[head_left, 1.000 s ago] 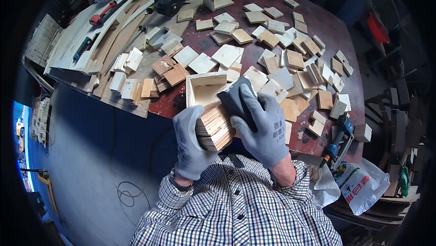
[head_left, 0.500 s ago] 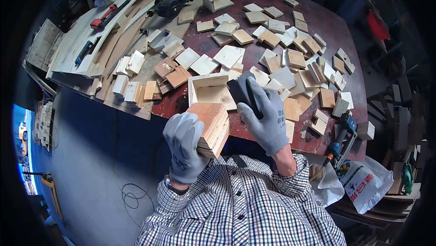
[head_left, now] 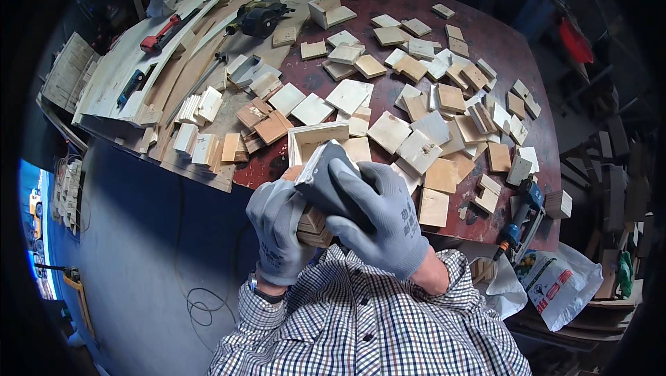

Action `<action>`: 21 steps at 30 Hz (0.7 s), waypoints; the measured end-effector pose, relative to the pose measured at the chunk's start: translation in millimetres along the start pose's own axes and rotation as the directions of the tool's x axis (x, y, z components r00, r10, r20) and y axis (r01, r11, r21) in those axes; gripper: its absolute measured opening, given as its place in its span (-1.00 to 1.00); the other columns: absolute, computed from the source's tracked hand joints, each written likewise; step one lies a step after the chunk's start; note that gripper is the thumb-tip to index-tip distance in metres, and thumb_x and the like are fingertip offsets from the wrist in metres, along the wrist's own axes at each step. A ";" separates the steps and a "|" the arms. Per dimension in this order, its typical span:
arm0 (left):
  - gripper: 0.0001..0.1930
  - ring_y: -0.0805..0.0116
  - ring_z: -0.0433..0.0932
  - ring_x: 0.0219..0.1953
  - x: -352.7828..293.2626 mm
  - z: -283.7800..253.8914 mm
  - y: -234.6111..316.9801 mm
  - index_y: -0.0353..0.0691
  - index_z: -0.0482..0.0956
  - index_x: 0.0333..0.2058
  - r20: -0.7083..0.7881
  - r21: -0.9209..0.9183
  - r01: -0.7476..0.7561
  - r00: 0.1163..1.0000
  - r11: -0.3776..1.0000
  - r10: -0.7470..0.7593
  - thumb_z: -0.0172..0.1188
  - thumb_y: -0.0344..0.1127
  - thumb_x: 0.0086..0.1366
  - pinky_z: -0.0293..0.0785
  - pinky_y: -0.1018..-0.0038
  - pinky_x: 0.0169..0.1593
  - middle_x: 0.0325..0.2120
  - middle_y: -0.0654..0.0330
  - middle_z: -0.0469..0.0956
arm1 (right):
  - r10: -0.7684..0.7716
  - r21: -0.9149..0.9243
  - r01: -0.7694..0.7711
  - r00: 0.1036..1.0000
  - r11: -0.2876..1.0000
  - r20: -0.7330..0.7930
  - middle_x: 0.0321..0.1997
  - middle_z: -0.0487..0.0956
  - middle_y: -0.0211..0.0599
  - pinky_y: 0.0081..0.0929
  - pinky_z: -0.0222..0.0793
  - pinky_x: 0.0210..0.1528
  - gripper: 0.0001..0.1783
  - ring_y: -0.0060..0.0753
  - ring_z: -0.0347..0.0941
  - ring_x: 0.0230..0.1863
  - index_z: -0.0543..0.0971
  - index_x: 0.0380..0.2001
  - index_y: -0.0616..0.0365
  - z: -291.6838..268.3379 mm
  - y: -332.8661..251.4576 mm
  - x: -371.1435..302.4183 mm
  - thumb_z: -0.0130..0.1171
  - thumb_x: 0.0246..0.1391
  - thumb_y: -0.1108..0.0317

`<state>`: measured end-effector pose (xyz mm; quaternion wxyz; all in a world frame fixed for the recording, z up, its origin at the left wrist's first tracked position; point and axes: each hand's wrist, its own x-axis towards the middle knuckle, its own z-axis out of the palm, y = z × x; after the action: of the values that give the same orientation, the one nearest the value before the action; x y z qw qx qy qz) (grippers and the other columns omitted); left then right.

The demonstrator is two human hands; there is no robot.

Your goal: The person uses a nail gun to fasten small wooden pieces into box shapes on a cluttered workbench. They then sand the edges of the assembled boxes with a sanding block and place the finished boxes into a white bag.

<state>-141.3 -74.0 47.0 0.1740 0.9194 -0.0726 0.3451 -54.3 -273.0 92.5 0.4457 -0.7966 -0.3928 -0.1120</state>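
My left hand [head_left: 277, 227], in a grey-white glove, is closed round a wooden plywood block [head_left: 313, 229] with layered edges, held in front of my chest. In my gloved right hand [head_left: 381, 220] is a sanding block [head_left: 331, 185], dark grey with a pale worn edge. It lies tilted over the top of the plywood block and hides most of it; whether the two touch all along, I cannot tell. Just beyond my hands, an open wooden box corner [head_left: 312, 137] rests on the dark red table [head_left: 270, 164].
Many loose wood pieces [head_left: 388, 132] cover the table. A blue nail gun [head_left: 524, 213] lies at its right edge, above a white printed bag [head_left: 558, 282]. On boards to the left are a red tool [head_left: 161, 35], a blue tool [head_left: 130, 88] and a black-and-yellow tool [head_left: 260, 19].
My right hand has moved left and down, bringing the sanding block from beside the plywood block to over its top. My left hand keeps its hold.
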 end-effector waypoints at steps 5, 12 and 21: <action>-0.22 -0.07 0.40 0.31 -4.3 1.3 -9.1 -0.21 0.40 0.28 -0.058 0.058 -0.105 0.992 0.993 0.108 0.55 -0.19 0.13 0.32 -0.08 0.36 0.23 0.01 0.43 | 0.125 -0.124 -0.129 0.991 0.984 -0.040 0.05 0.56 0.09 -0.07 0.39 0.07 -0.28 0.07 0.53 -0.02 0.53 0.34 0.12 9.9 31.1 7.4 0.39 0.19 0.02; 0.02 0.05 0.42 0.27 -2.8 7.2 7.8 -0.24 0.27 0.37 -0.071 -0.241 0.297 0.944 0.924 -0.322 0.71 -0.19 0.00 0.39 0.15 0.36 0.21 0.01 0.38 | -0.017 -0.105 0.012 0.999 0.994 -0.049 0.19 0.50 0.12 -0.03 0.33 0.13 -0.19 0.09 0.48 0.10 0.49 0.40 0.09 16.6 1.8 -1.1 0.44 0.12 0.02; 0.03 -0.05 0.36 0.26 -1.7 12.3 -1.6 -0.32 0.27 0.36 -0.106 -0.267 0.320 0.928 0.909 -0.358 0.70 -0.15 0.00 0.31 0.07 0.34 0.19 -0.06 0.36 | 0.080 -0.107 -0.078 0.997 0.991 0.012 0.17 0.49 0.10 -0.05 0.31 0.11 -0.22 0.08 0.46 0.06 0.52 0.39 0.03 23.6 21.8 -5.1 0.44 0.12 0.04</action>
<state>-134.7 -77.1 36.9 0.3486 0.8602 0.0602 0.3673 -45.9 -263.2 62.6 0.4034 -0.8351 -0.3580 -0.1085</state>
